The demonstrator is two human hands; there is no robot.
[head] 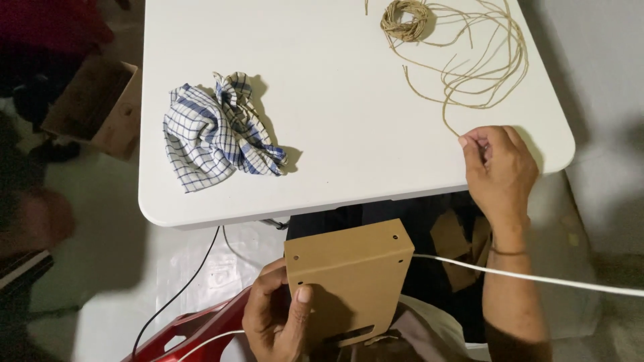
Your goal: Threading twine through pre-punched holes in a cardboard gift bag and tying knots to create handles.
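Observation:
My left hand (pixel 276 320) grips a flat brown cardboard box (pixel 349 275) held upright below the white table's front edge, thumb on its face. My right hand (pixel 498 167) rests on the table's near right corner, fingers pinched on the end of a tan twine strand (pixel 448 121). That strand runs up into loose loops (pixel 483 67) and a small wound coil of twine (pixel 405 20) at the far right of the table.
A crumpled blue-and-white checked cloth (pixel 218 131) lies on the white table (pixel 322 80) left of centre. A white cord (pixel 537 276) crosses below the table at right. An open cardboard box (pixel 94 104) stands on the floor at left; a red object (pixel 194 332) sits below.

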